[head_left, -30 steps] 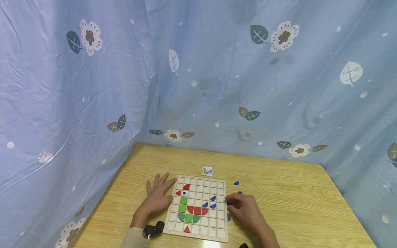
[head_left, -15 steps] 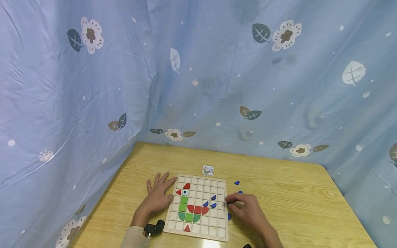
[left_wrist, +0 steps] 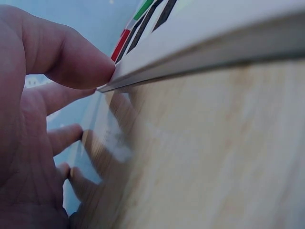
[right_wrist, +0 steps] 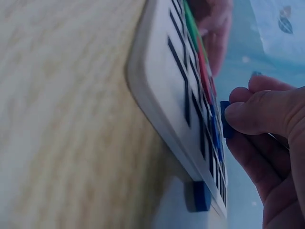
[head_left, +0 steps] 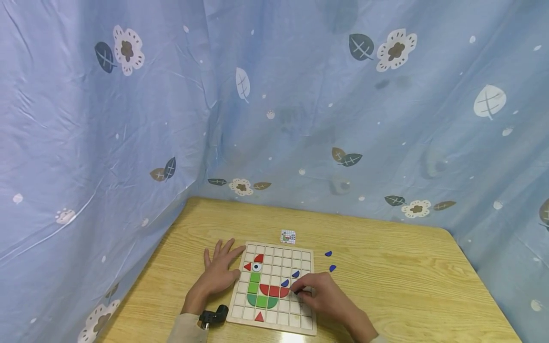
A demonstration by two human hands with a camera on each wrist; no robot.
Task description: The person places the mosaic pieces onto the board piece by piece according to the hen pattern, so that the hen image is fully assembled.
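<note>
My right hand [head_left: 323, 295] is over the right part of the wooden grid board [head_left: 274, 326]. Between thumb and fingertips it pinches a blue piece [right_wrist: 225, 119], seen edge-on in the right wrist view. On the board, red, green and blue pieces form a bird: a round eye piece [head_left: 256, 267], green squares [head_left: 253, 287], a red row [head_left: 274, 291] and blue half-round pieces [head_left: 296, 274] near the right fingertips. My left hand [head_left: 218, 274] lies with fingers spread at the board's left edge, thumb [left_wrist: 90, 67] touching its side.
Two loose blue half-round pieces lie on the table right of the board, the farther one [head_left: 328, 253] toward the back. Another blue piece [right_wrist: 201, 195] sits against the board's edge. A small picture card [head_left: 288, 237] is behind the board. Blue curtain [head_left: 300, 119] surrounds the wooden table.
From the board's right edge, my right hand has moved left over the grid with a blue piece picked up there. The left hand stays in place.
</note>
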